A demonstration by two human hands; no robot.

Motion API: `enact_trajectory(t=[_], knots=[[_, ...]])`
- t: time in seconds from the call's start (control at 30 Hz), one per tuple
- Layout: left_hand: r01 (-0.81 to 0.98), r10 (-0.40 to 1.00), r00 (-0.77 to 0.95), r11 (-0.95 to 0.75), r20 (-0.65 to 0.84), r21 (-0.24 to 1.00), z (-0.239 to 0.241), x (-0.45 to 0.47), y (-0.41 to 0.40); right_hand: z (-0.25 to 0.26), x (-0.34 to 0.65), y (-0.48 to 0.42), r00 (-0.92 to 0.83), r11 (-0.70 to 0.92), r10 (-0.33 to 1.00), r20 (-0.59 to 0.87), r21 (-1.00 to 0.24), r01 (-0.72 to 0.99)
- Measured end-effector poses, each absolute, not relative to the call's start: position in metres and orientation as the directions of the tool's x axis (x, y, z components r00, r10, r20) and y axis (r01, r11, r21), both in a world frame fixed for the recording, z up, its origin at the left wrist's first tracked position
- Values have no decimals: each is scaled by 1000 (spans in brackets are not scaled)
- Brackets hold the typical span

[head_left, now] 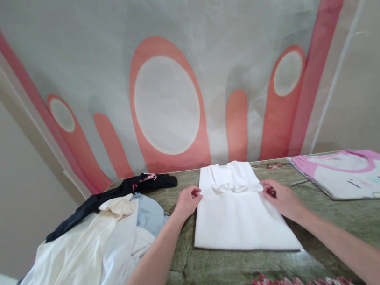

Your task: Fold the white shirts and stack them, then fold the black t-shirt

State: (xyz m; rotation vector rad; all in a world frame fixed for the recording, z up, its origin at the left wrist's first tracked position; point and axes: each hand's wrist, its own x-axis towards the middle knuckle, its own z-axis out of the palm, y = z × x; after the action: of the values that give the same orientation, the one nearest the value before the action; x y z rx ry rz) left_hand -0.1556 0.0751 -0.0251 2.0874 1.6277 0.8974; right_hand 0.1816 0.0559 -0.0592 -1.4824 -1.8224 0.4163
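A white garment (240,222) lies folded into a narrow panel in front of me, with a ruffled part across its upper half. My left hand (188,201) pinches its left edge near the ruffle. On the opposite edge, at about the same height, my right hand (280,196) has its fingers closed on the fabric. Both forearms reach in from the bottom of the view. The layers under the ruffle are hidden.
To the left lies a loose pile of cream clothes (76,262), with a black garment (113,198) and a light blue cloth (149,212) along it. A folded pink-and-white shirt (361,177) lies at right on the green wood-patterned table (376,239). A printed backdrop (247,21) rises behind.
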Motion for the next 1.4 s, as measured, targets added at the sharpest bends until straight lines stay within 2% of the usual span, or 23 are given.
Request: enact_trajectory(t=[0.23, 0.33, 0.4, 0.5, 0.63, 0.73, 0.9, 1.1, 1.3, 1.4], knots=[[776, 909, 187, -370, 373, 511, -19, -150, 67, -59, 185, 56, -84, 373, 874, 479, -548, 749], [787, 865, 342, -477, 369, 391, -14, -143, 60, -51, 179, 49, -199, 477, 821, 535, -452, 754], [779, 823, 477, -558, 309, 285, -7, -135, 52, -42, 172, 41, -296, 552, 782, 548, -389, 738], [730, 759, 618, -651, 206, 207, 9, -122, 33, -26, 162, 27, -459, 642, 741, 490, -319, 697], [655, 690, 720, -709, 68, 259, 31, -108, 6, -9, 163, 17, -607, 669, 743, 282, -338, 662], [643, 668, 744, -710, -14, 286, 33, -105, -6, -12, 169, 17, -601, 630, 774, 202, -342, 697], [679, 691, 722, -703, -22, 209, 10, -109, -5, -33, 166, 21, -560, 564, 821, 107, -292, 772], [691, 707, 707, -686, -14, 228, 12, -121, -10, -27, 171, 10, -545, 541, 835, 70, -276, 794], [693, 717, 697, -674, 0, 256, 37, -153, -52, -9, 197, -38, -620, 590, 782, 67, -401, 700], [735, 747, 664, -647, -24, 205, 37, -158, -68, -3, 195, -55, -652, 615, 756, 59, -407, 676]])
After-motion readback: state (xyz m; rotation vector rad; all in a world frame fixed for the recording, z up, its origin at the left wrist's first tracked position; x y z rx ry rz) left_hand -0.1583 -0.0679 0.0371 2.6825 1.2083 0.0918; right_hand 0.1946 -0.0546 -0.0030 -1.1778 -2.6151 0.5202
